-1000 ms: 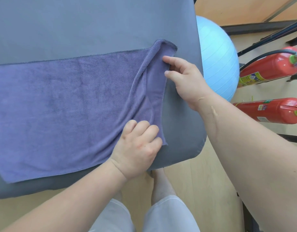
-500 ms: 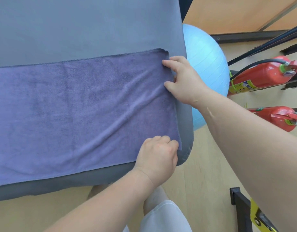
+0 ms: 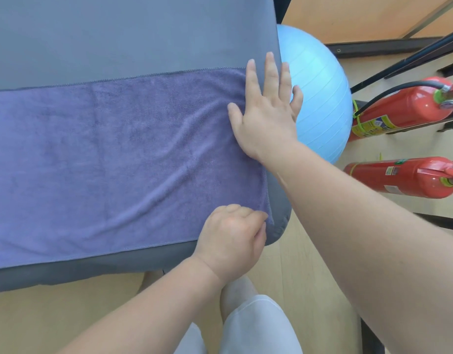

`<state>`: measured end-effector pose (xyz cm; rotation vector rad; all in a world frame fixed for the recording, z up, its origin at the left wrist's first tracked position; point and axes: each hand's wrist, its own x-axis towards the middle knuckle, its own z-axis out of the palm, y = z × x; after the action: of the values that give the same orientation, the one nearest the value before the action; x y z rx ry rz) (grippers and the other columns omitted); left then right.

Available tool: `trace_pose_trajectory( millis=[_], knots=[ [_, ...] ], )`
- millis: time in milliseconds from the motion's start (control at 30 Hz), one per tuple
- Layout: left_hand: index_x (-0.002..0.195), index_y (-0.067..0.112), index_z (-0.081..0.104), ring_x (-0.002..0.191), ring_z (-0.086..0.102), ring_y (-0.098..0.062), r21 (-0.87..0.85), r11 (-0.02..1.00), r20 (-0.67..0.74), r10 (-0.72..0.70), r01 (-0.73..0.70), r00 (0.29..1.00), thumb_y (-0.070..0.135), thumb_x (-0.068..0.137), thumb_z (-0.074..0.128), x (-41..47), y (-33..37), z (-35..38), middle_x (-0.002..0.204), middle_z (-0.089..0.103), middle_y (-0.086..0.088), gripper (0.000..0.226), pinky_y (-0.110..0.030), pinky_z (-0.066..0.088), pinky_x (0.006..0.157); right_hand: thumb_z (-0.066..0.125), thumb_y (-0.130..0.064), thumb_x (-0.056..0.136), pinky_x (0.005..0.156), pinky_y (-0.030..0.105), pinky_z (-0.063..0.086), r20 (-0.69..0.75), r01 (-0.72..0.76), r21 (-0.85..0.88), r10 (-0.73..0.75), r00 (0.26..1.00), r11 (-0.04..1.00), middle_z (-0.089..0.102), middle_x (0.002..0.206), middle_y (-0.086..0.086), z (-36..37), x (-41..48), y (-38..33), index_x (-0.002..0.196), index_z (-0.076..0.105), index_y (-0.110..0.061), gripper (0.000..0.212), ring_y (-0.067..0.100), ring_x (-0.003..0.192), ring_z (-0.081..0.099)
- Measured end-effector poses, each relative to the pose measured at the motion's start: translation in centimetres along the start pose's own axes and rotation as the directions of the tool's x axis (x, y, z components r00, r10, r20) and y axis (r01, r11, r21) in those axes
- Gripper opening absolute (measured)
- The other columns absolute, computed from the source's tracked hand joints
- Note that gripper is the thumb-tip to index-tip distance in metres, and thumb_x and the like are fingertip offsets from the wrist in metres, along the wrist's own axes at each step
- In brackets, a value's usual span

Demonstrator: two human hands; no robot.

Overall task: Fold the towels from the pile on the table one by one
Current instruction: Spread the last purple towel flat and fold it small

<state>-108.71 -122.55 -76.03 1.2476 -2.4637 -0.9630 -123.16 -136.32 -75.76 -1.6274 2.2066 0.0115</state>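
Head view cuts the towel off at the frame's left edge, and the left grip, curled on its lower-right corner, hides its own fingertips while seeming to pinch that corner. Lying flat on the grey bench at mid-frame, the towel runs its long axis left to right, short end at the bench's right edge. It is violet-blue terry, hemmed, faintly rippled near the right grip, pressed flat with fingers spread on its upper-right end.

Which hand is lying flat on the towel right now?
The right hand, fingers straight, pressing the far right end of the purple towel. The left hand is curled instead, pinching the near right corner.
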Motion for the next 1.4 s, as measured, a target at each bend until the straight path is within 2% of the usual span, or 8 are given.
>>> trace_pose_trajectory(
  millis=[133, 400, 533, 600, 733, 933, 1133, 1400],
  knots=[
    [0.074, 0.009, 0.065, 0.063, 0.053, -0.03, 0.011, 0.995, -0.149, -0.101, 0.103, 0.984, 0.015, 0.086, 0.059, -1.1, -3.2, -3.0, 0.066, 0.058, -0.005, 0.015, -0.045, 0.044, 0.059, 0.039, -0.054, 0.097, 0.121, 0.059, 0.005, -0.119, 0.179, 0.014, -0.176, 0.977, 0.984, 0.0, 0.169, 0.008, 1.9, -3.8, -4.1, 0.161, 0.016, -0.025, 0.074, 0.033, 0.155, -0.004],
    [0.097, 0.01, 0.066, 0.083, 0.057, -0.029, 0.045, 0.889, -0.447, -0.389, 0.455, 0.805, 0.017, 0.086, 0.057, -7.5, -15.8, -13.2, 0.091, 0.064, -0.004, 0.015, -0.037, 0.044, 0.081, 0.036, -0.058, 0.1, 0.121, 0.06, 0.002, 0.003, 0.341, 0.041, -0.341, 0.94, 0.939, -0.005, 0.169, 0.007, 6.0, -8.0, -15.4, 0.16, 0.017, -0.031, 0.069, 0.033, 0.155, -0.008],
    [0.108, 0.01, 0.064, 0.095, 0.055, -0.032, -0.016, 0.783, -0.561, -0.522, 0.622, 0.642, 0.017, 0.087, 0.054, -12.9, -21.7, -17.5, 0.104, 0.063, -0.009, 0.024, -0.028, 0.035, 0.088, 0.034, -0.058, 0.1, 0.121, 0.061, 0.001, 0.059, 0.412, 0.036, -0.414, 0.909, 0.91, -0.002, 0.169, 0.006, 7.9, -9.0, -22.7, 0.16, 0.018, -0.031, 0.067, 0.034, 0.155, -0.007],
    [0.111, 0.01, 0.062, 0.094, 0.054, -0.033, -0.09, 0.723, -0.592, -0.592, 0.685, 0.547, 0.012, 0.088, 0.055, -15.6, -24.0, -19.1, 0.105, 0.06, -0.009, 0.024, -0.035, 0.039, 0.089, 0.031, -0.059, 0.101, 0.121, 0.06, -0.002, 0.095, 0.451, 0.023, -0.451, 0.887, 0.892, -0.005, 0.169, 0.004, 8.7, -9.3, -26.4, 0.16, 0.015, -0.032, 0.067, 0.033, 0.155, -0.009],
    [0.112, 0.015, 0.06, 0.101, 0.054, -0.03, -0.301, 0.485, -0.494, -0.816, 0.821, 0.301, 0.012, 0.09, 0.059, -19.5, -27.7, -21.0, 0.103, 0.053, 0.0, 0.023, -0.042, 0.044, 0.088, 0.024, -0.061, 0.102, 0.121, 0.059, -0.009, 0.174, 0.509, -0.044, -0.495, 0.851, 0.86, -0.014, 0.169, 0.004, 10.9, -9.3, -32.6, 0.161, 0.005, -0.032, 0.069, 0.036, 0.153, -0.018],
    [0.106, 0.017, 0.064, 0.095, 0.055, -0.024, -0.293, 0.519, -0.367, -0.837, 0.803, 0.407, 0.033, 0.083, 0.073, -19.8, -30.0, -22.5, 0.094, 0.054, 0.003, 0.029, -0.042, 0.048, 0.085, 0.013, -0.078, 0.093, 0.12, 0.063, -0.008, 0.219, 0.493, -0.231, -0.449, 0.866, 0.839, -0.021, 0.167, 0.001, 14.4, -8.9, -33.8, 0.159, -0.005, -0.041, 0.078, 0.034, 0.151, -0.025],
    [0.111, 0.019, 0.066, 0.096, 0.054, -0.022, -0.26, 0.631, -0.351, -0.767, 0.731, 0.537, 0.046, 0.074, 0.08, -17.6, -30.2, -23.0, 0.098, 0.055, 0.004, 0.047, -0.037, 0.047, 0.087, 0.009, -0.069, 0.097, 0.119, 0.058, -0.016, 0.287, 0.482, -0.112, -0.436, 0.853, 0.869, -0.03, 0.164, -0.006, 14.1, -8.3, -33.7, 0.157, -0.009, -0.046, 0.066, 0.026, 0.149, -0.033],
    [0.075, 0.013, 0.055, 0.082, 0.052, -0.023, -0.373, 0.635, -0.313, -0.773, 0.677, 0.552, 0.021, 0.074, 0.073, -15.2, -29.4, -22.8, 0.086, 0.053, 0.001, 0.02, -0.041, 0.048, 0.073, 0.004, -0.066, 0.096, 0.115, 0.051, -0.027, 0.424, 0.442, 0.049, -0.419, 0.803, 0.896, -0.038, 0.158, -0.016, 13.5, -7.1, -33.5, 0.151, -0.013, -0.056, 0.059, 0.016, 0.143, -0.043]
  ],
)
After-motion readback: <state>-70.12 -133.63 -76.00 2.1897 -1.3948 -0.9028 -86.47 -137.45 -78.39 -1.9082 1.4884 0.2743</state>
